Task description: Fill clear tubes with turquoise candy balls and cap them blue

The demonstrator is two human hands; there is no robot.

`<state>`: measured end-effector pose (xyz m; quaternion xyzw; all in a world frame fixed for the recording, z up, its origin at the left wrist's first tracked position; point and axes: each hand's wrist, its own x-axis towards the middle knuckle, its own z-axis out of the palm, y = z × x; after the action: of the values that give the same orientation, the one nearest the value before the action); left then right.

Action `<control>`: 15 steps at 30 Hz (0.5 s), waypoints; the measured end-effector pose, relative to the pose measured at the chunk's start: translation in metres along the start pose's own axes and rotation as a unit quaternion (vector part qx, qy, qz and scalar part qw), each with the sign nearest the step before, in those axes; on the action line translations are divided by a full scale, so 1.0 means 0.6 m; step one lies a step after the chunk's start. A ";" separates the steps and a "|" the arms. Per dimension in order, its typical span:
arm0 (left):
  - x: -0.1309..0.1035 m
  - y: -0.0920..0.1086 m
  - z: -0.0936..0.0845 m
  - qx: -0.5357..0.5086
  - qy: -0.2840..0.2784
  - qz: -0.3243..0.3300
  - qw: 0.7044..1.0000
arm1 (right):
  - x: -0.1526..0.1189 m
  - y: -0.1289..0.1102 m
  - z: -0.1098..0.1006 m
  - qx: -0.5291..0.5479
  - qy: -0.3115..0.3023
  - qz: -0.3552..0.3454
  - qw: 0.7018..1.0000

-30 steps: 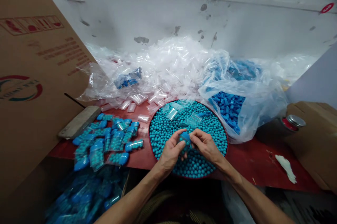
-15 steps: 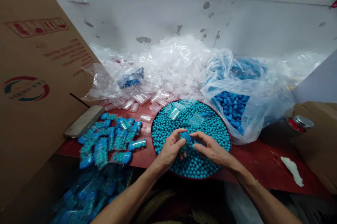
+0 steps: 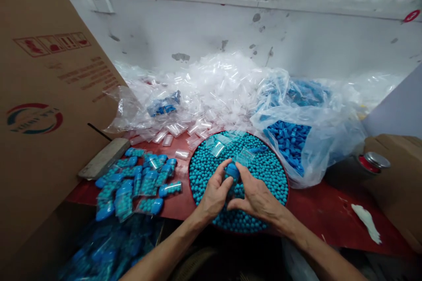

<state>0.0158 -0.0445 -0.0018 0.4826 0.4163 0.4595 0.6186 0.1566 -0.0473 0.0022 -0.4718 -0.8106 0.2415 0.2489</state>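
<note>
Finished-looking packets (image 3: 123, 202), blue-capped and filled with beads, lie at the left of the desk (image 3: 319, 215), with more below its edge. Left over are loose beads (image 3: 204, 166) in a round tray (image 3: 189, 173), heaped clear sleeves (image 3: 214, 87) and a bag (image 3: 323, 151) of caps (image 3: 288, 142). Above the tray, the left hand (image 3: 213, 189) curls closed around one blue-capped piece (image 3: 232, 170), between thumb and fingers. The right hand (image 3: 259, 194) is spread, thumb apart, forefinger beside the cap; contact is unclear.
</note>
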 end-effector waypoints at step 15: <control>-0.005 -0.016 0.010 0.034 0.011 0.033 0.999 | -0.003 -0.005 0.037 -0.136 0.053 -0.005 0.989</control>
<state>0.0223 -0.0496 -0.0101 0.5119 0.4225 0.4703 0.5817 0.1414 -0.0539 -0.0131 -0.5091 -0.8240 0.1025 0.2266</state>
